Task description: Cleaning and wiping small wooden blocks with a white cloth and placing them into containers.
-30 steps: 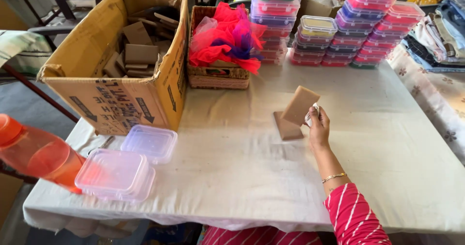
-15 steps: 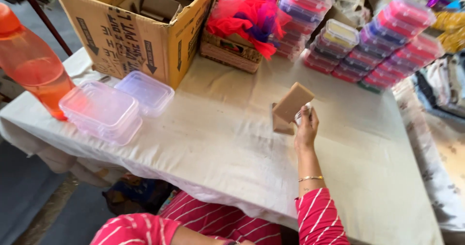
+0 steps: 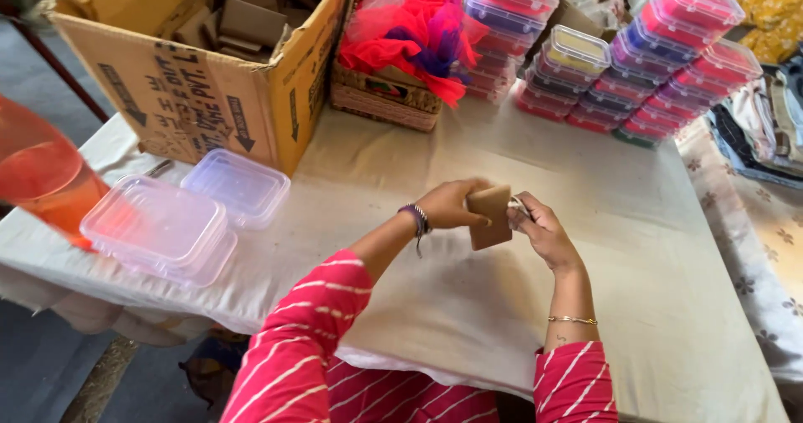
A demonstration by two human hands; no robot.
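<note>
A small brown cardboard piece (image 3: pixel 490 216) is held upright above the white-clothed table (image 3: pixel 652 306), near its middle. My left hand (image 3: pixel 448 205) grips its left side, a dark band on that wrist. My right hand (image 3: pixel 542 230) holds its right edge, with something small and pale between the fingers that I cannot make out. Both forearms come up from the bottom in red striped sleeves.
A large open cardboard box (image 3: pixel 201 80) of brown cardboard pieces stands at the back left. Beside it is a wicker basket (image 3: pixel 385 101) with red and purple net fabric. Stacks of lidded plastic boxes (image 3: pixel 636 63) fill the back right. Two clear boxes (image 3: pixel 180 218) and an orange bottle (image 3: pixel 38 176) sit left.
My left hand has come in and taken the cardboard piece, which is lifted off the table between both hands. The view has swung closer and to the right.
</note>
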